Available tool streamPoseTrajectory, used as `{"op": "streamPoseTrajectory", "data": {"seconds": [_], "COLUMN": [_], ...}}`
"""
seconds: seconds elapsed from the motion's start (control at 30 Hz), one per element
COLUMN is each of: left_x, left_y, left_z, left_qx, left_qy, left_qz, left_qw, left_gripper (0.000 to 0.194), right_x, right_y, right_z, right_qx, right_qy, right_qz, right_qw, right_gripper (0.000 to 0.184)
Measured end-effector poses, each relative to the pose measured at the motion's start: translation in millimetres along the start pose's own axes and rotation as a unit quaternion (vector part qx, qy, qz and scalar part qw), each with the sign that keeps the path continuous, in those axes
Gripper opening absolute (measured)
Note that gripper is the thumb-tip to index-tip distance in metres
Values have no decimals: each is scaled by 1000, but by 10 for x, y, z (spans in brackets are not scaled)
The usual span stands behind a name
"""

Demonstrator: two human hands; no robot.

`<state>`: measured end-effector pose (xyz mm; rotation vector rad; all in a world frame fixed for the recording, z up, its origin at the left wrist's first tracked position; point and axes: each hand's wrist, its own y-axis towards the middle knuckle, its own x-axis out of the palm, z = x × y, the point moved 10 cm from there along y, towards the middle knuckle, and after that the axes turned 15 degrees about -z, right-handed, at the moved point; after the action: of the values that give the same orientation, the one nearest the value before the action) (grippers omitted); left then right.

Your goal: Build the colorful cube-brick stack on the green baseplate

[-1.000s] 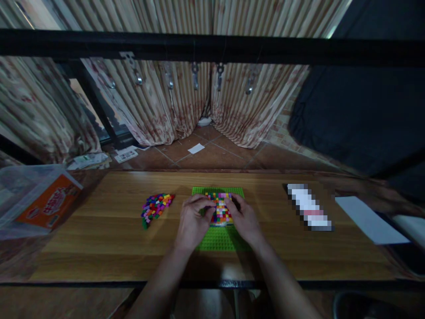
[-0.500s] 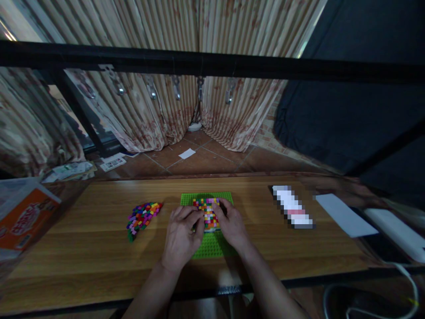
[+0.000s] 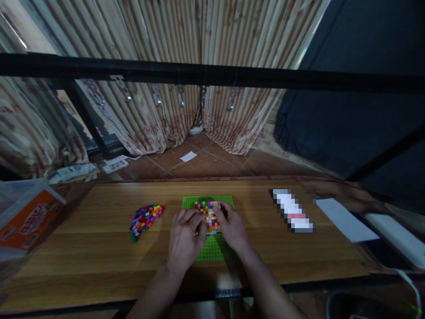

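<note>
left hand (image 3: 186, 238) bunched, right hand (image 3: 233, 227) half-curled, can't tell grip | multicoloured plastic-brick mosaic (image 3: 210, 218) between | barely budged, so same patch

Midway along the worktop (image 3: 99, 261), between its far and near edges, lies a green studded baseplate (image 3: 212, 252) carrying a multicoloured brick mosaic (image 3: 211, 215). The left hand (image 3: 186, 239) curls its fingers at the mosaic's left side; whether they pinch a brick is hidden. The right hand (image 3: 234, 227) has its fingers along the right side. Loose toy bricks (image 3: 146, 219) heap toward the worktop's left edge; a pixelated flat object (image 3: 292, 210) lies near its far right corner.
</note>
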<state>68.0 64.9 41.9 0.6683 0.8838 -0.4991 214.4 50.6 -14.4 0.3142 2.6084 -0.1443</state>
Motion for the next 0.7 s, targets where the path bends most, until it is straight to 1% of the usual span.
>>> {"op": "streamPoseTrajectory", "data": {"seconds": [0.17,0.37,0.53,0.6,0.7], "left_x": [-6,-15,15,20,10], "left_y": [-18,-12,-1,-8,-21], "left_z": [-9,-120,-247,-304,-403], "left_qx": [5,-15,-65,-90,-130], "left_qy": [-25,-98,-153,-162,-172], "left_qz": [11,29,54,73,108], "left_qw": [1000,995,985,980,971], "left_gripper": [14,13,8,5,11], "right_x": [-18,-27,-20,-26,-30], "right_y": [-7,-7,0,-3,-7], "right_z": [4,-2,16,18,14], "right_qx": [0,4,6,7,7], "right_qy": [6,9,15,12,11], "right_qz": [3,1,-1,4,6], "right_qw": [1000,1000,1000,1000,1000], "right_gripper": [41,41,39,39,41]}}
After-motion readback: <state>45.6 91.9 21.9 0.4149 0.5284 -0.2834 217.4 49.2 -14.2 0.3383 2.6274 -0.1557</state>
